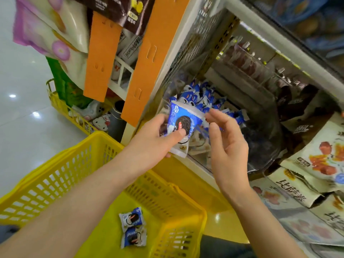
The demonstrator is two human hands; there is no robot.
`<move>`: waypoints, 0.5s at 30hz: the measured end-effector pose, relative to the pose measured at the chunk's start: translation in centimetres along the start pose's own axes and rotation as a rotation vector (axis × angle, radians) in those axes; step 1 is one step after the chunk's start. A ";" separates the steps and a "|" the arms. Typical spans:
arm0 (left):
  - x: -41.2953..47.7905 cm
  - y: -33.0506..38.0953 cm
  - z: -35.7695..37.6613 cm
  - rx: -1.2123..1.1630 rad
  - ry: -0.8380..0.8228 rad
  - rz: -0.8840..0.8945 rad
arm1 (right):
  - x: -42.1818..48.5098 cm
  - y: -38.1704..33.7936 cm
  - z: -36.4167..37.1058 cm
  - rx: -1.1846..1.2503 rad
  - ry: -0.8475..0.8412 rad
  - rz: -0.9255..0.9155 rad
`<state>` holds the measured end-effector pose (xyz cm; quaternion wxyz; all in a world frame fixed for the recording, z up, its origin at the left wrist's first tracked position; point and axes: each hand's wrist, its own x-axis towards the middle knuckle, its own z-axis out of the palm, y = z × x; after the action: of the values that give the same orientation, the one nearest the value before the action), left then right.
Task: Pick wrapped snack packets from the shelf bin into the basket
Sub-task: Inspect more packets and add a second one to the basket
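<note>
Packet [183, 121] pinched between thumb and fingers of left hand [154, 140], just near of shelf bin [200, 162], above basket [55, 164]. Right hand [228, 146] loosely spread just right of it. Looks light, crinkly, slippery, probably brittle inside; best held gently by flat faces.

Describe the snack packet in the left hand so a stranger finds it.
Above the far rim of the yellow basket, the left hand is raised before the shelf bin. Its thumb pins a blue-and-white packet showing a dark cookie; unlike its neighbours, it lies in no container.
</note>
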<state>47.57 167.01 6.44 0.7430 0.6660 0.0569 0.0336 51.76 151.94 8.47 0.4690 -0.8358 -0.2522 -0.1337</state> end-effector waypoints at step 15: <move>2.7 -0.1 -1.3 -0.099 0.105 -0.081 | 19.7 8.6 2.2 -0.638 -0.232 0.279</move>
<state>50.05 168.59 6.15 0.7716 0.6231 0.1212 0.0412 72.96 155.95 10.23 0.1669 -0.9760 -0.1329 -0.0445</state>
